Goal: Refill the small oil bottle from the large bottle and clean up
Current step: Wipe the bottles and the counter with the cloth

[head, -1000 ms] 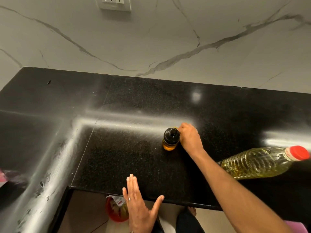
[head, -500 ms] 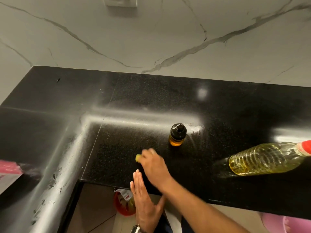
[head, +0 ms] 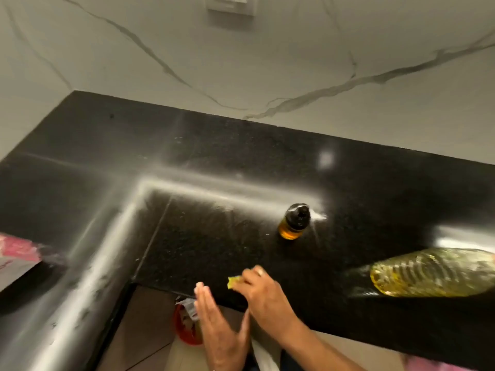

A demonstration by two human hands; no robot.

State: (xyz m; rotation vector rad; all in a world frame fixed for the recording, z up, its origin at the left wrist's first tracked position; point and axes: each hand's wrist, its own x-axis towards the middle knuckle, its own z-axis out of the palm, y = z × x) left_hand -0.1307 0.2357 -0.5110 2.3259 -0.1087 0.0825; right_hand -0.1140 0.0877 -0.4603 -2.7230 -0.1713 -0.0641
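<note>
The small oil bottle (head: 294, 222), amber with a black cap, stands upright on the black counter (head: 241, 162). The large clear bottle of yellow oil (head: 434, 273) lies on its side at the right, its cap end cut off by the frame. My right hand (head: 263, 293) presses a small yellow-green sponge or cloth (head: 232, 281) on the counter close to the front edge, below and left of the small bottle. My left hand (head: 219, 325) is flat and open, fingers together, held at the counter's front edge just below the cloth.
A red bin with wrappers (head: 187, 325) sits on the floor under the counter edge. A pink and white packet (head: 16, 257) lies at the far left. A wall socket (head: 230, 4) is on the marble backsplash. Something pink (head: 434, 366) shows at bottom right.
My right hand left the small bottle and swept the cloth down toward the front edge, next to my open left hand. The view shifted, so the bottles appear further right.
</note>
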